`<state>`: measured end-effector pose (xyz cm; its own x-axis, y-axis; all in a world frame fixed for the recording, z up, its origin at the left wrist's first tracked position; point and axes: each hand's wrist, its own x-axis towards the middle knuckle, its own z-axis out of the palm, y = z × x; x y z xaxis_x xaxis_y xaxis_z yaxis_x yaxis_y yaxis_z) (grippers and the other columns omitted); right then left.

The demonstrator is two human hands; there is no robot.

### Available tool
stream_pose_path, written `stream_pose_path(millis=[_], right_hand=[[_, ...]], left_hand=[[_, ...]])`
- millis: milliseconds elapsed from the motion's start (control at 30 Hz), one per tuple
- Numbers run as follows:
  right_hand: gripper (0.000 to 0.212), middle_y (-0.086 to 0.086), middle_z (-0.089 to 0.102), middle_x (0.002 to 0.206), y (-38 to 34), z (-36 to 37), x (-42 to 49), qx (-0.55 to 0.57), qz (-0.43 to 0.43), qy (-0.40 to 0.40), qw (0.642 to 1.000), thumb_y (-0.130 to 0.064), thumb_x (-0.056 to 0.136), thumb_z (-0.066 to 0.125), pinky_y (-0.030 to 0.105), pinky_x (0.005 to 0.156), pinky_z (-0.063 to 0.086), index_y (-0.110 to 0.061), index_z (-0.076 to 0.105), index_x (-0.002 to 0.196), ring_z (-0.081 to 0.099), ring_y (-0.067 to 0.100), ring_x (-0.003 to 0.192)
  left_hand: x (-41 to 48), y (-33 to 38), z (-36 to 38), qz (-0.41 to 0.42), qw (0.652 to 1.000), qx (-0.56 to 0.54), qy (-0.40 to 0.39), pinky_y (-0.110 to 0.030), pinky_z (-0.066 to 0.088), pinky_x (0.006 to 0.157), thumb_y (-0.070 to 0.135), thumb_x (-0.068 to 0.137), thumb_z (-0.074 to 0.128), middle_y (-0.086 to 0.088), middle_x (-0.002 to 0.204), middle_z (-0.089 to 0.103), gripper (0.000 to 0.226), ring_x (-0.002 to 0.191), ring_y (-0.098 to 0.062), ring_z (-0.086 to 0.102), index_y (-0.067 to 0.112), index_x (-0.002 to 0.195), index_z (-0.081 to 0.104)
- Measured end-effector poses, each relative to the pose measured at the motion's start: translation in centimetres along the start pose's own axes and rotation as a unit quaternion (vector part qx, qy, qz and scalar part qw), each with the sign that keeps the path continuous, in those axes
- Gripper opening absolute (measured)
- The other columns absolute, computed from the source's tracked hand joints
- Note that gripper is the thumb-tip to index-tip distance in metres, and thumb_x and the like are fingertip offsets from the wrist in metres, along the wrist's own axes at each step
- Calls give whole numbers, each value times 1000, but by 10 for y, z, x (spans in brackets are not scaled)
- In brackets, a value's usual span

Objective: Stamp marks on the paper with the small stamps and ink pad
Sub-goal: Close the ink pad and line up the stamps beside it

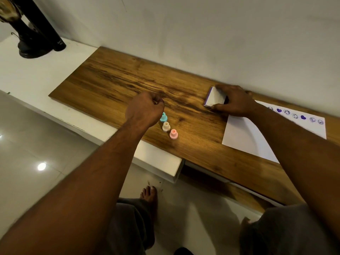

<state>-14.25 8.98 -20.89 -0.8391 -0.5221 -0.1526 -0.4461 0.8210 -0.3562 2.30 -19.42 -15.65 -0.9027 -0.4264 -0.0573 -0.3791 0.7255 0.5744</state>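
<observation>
Wooden board [128, 76] runs along a white wall, and the ink pad [215, 97] (white top, purple edge) lies on it close to that wall. The right hand [237, 101] grips the pad, thumb on its near edge, fingers over its far edge. Just right of the pad lies the paper [242, 137], with a row of purple marks [294, 115] along its far edge. Left of the pad and nearer the person, three stamps stand upright in a short row: teal [163, 118], cream [166, 126], pink [173, 134]. The left hand [145, 109] hovers left of the pad, just beside the teal stamp, fingers curled; whether it holds anything cannot be told.
</observation>
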Motion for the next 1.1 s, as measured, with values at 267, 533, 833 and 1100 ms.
stream_pose_path(millis=[267, 533, 833, 1100], right_hand=[[91, 7, 38, 162, 2, 1, 2, -3, 19, -5, 1000, -61, 86, 71, 59, 115, 27, -27, 30, 160, 33, 34, 147], [68, -3, 62, 139, -42, -12, -11, 38, -83, 174, 980, -64, 84, 67, 53, 106, 43, -29, 57, 142, 56, 24, 129], [44, -10, 65, 134, -145, 18, -1, -27, -241, -57, 968, -28, 96, 69, 46, 104, 51, -33, 58, 138, 61, 11, 120], [43, -13, 67, 130, -167, 27, 16, -78, -262, -79, 959, -19, 96, 65, 41, 98, 52, -41, 61, 133, 63, 11, 116]], left_hand=[[1, -3, 1, -6, 1000, -1, 4, -40, 61, 83, 34, 98, 64, 4, 100, 78, 19, 92, -13, 73, 28, 111, 76], [3, -6, 1, -30, 999, 3, 21, -37, 60, 82, 37, 98, 64, 5, 95, 78, 23, 89, -11, 72, 27, 115, 77], [1, -15, -5, -51, 989, 104, 91, -33, 53, 82, 25, 98, 68, 2, 119, 73, 30, 107, -20, 68, 29, 127, 73], [1, -24, 1, -54, 974, 221, 0, -36, 58, 86, 27, 100, 67, -5, 121, 69, 29, 108, -23, 66, 24, 129, 70]])
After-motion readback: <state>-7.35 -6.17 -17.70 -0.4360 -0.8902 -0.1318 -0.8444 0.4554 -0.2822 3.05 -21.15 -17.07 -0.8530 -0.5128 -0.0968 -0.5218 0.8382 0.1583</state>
